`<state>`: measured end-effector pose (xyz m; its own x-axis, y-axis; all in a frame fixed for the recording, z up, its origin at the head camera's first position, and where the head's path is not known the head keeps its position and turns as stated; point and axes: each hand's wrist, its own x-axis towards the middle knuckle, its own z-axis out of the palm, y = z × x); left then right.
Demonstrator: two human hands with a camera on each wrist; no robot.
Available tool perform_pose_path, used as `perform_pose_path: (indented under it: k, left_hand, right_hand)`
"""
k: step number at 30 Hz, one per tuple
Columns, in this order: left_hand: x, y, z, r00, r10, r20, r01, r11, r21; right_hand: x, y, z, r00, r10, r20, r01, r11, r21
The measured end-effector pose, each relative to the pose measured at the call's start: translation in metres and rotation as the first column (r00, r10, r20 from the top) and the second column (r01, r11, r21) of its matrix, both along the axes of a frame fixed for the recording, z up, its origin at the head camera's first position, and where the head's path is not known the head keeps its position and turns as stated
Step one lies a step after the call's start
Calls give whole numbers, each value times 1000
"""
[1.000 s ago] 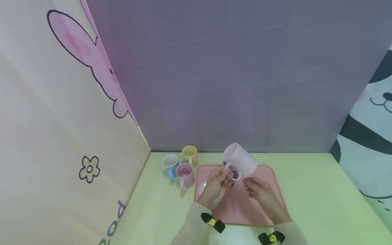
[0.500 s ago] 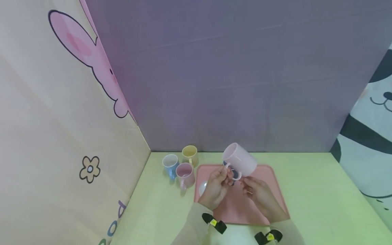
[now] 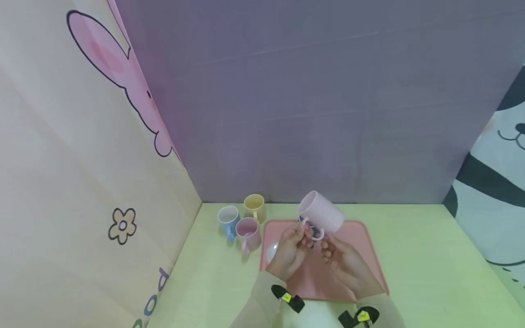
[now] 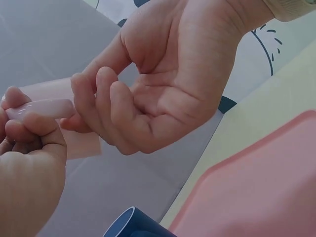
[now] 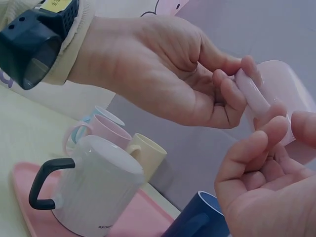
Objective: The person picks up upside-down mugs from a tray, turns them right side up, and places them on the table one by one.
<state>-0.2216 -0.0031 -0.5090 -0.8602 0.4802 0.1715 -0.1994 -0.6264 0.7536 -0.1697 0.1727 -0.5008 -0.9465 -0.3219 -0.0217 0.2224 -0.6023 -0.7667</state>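
A pale pink mug (image 3: 321,213) is held tilted above the pink tray (image 3: 328,278), its mouth toward the upper left and its handle on the near side. My left hand (image 3: 289,250) pinches the handle near the rim end. At the handle's lower end is my right hand (image 3: 348,264), fingertips pinching it there. The left wrist view has the left hand (image 4: 29,182) and right hand (image 4: 173,79) on either side of the handle. Behind the hands a dark blue mug (image 5: 200,217) is partly hidden. A white vessel (image 5: 98,182) with a dark handle is on the tray.
Left of the tray, a light blue mug (image 3: 228,218), a yellow mug (image 3: 254,207) and a darker pink mug (image 3: 248,234) stand close together. The grey back wall (image 3: 287,114) borders the table's far edge, and a printed cloth wall (image 3: 82,182) rises at left.
My right hand has moved up and left, its fingertips now at the lower end of the mug's handle. The left hand and the pink mug have stayed nearly in place.
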Motion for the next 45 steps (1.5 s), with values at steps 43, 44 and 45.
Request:
perform_pose_path:
  k: [43, 44, 45]
  left_hand:
    - [4, 10, -21, 996, -59, 67, 69, 983, -168]
    - [5, 11, -23, 997, -44, 65, 56, 981, -188]
    - [5, 11, -25, 997, -35, 67, 48, 977, -208]
  right_hand:
    - [-3, -4, -3, 912, 286, -294, -396, 803, -447]
    - [-3, -4, -3, 912, 283, -297, -394, 804, -445]
    - [-4, -4, -4, 911, 281, -302, -395, 803, -447]
